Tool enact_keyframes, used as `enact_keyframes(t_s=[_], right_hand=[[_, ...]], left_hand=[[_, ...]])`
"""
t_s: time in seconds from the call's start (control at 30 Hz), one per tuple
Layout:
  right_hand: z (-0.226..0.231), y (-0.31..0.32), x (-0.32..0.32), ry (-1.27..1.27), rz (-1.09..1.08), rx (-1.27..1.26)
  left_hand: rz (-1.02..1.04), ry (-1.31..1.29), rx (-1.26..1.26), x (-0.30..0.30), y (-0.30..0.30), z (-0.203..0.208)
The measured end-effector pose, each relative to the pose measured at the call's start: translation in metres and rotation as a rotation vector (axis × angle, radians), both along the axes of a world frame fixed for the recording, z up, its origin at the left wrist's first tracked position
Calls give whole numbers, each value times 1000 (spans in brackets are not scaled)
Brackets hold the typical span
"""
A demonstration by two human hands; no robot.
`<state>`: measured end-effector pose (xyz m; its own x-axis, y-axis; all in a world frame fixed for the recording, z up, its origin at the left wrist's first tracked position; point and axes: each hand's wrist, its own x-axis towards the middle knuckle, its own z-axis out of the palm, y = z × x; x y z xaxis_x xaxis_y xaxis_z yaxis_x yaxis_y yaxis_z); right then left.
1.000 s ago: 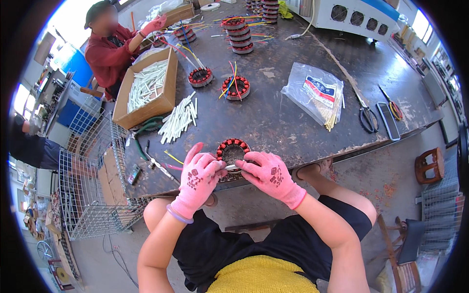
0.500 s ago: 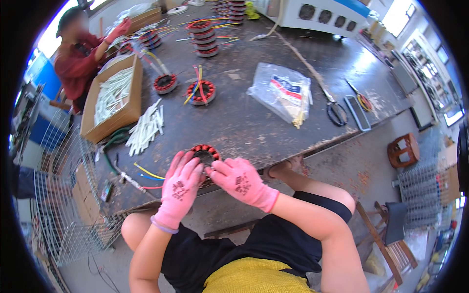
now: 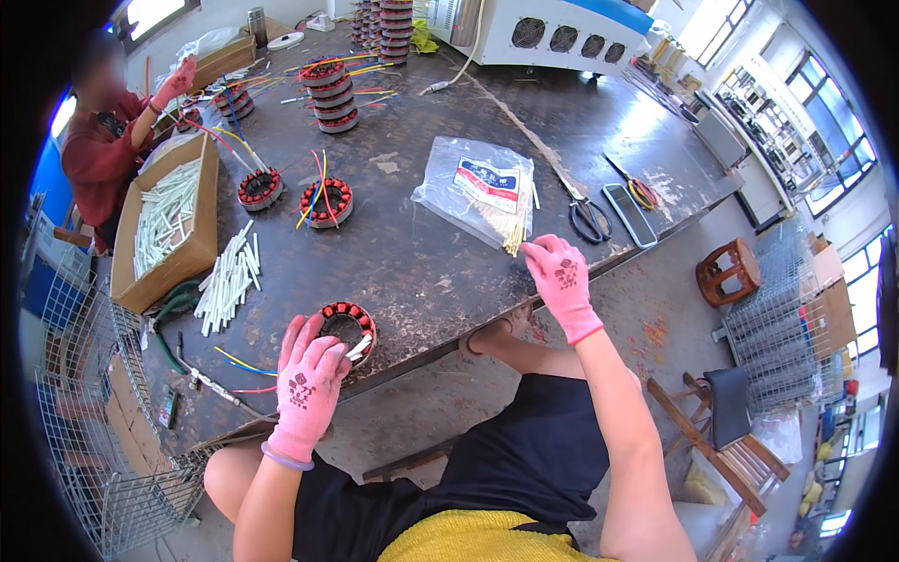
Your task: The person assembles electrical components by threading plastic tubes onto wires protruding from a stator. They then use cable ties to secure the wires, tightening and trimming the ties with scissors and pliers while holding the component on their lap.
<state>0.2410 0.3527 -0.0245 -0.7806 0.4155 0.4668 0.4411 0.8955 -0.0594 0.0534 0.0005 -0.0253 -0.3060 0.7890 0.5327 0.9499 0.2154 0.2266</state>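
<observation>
Near the table's front edge lies a motor stator point(image 3: 347, 324) with red windings. My pink-gloved left hand point(image 3: 311, 379) covers its near left side, fingers bent over the rim. Short white tubes point(image 3: 360, 347) stick out beside those fingers; how they are fixed is hidden. Yellow, blue and red leads point(image 3: 245, 362) run out to the left of the hand. My right hand point(image 3: 562, 281), also gloved in pink, reaches to a clear plastic bag point(image 3: 449, 192). Its slightly bent, parted fingers are beside the ends of thin cream strips point(image 3: 511, 239) poking from the bag.
Two more stators point(image 3: 326, 203) point(image 3: 260, 188) and a stator stack point(image 3: 334, 98) stand farther back. White tubes point(image 3: 230, 281) lie beside a cardboard box point(image 3: 208, 215) of them. Scissors point(image 3: 590, 221), a phone point(image 3: 629, 215) and snips point(image 3: 641, 193) lie right. A person point(image 3: 103, 150) sits far left.
My right hand has left the stator and moved right to the plastic bag. My left hand stays at the stator, where white tubes now show. The whole view has shifted.
</observation>
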Motion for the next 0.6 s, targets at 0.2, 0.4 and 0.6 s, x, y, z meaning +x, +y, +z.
enact_keyframes(t_s=[0.2, 0.4, 0.6], right_hand=[[-13, -7, 3, -97, 61, 77], [-7, -19, 9, -26, 44, 17], [-9, -9, 6, -128, 90, 113]], left_hand=[[-25, -46, 21, 0, 4, 3], [-5, -57, -2, 1, 1, 4], [-39, -83, 29, -2, 4, 3]])
